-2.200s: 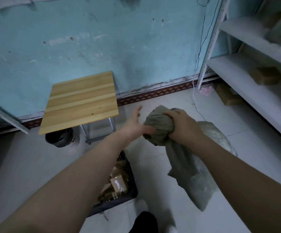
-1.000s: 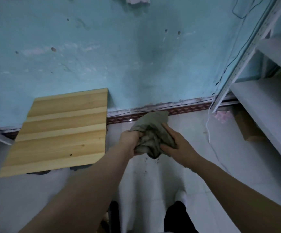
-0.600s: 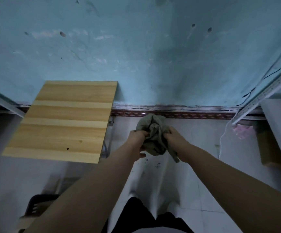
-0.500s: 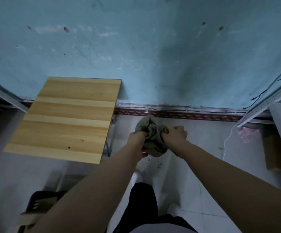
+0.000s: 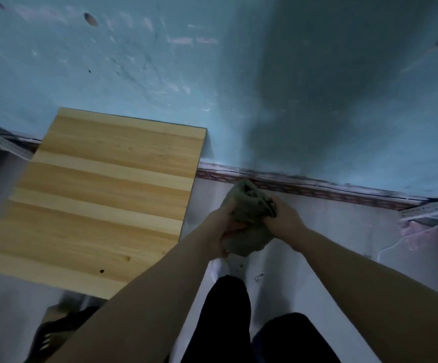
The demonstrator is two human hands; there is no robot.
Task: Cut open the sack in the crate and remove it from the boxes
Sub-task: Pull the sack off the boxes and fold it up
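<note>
The grey-green sack (image 5: 246,218) is crumpled into a tight ball in front of me, above the white floor near the wall. My left hand (image 5: 222,226) grips its left and lower side. My right hand (image 5: 283,218) closes over its right side. The dark plastic crate (image 5: 55,334) shows only as a corner at the bottom left, partly hidden behind my left forearm, with a brown box edge (image 5: 53,311) at its rim.
A small wooden table (image 5: 102,195) stands to the left against the turquoise wall (image 5: 265,87). A metal shelf frame (image 5: 432,208) and a white cable (image 5: 406,239) sit at the right. My dark-trousered legs (image 5: 228,310) and white shoe (image 5: 219,268) are below the sack.
The sack went from hanging loose in my right hand to being bunched into a ball by both hands. My view swung away from the crate toward the wall and table.
</note>
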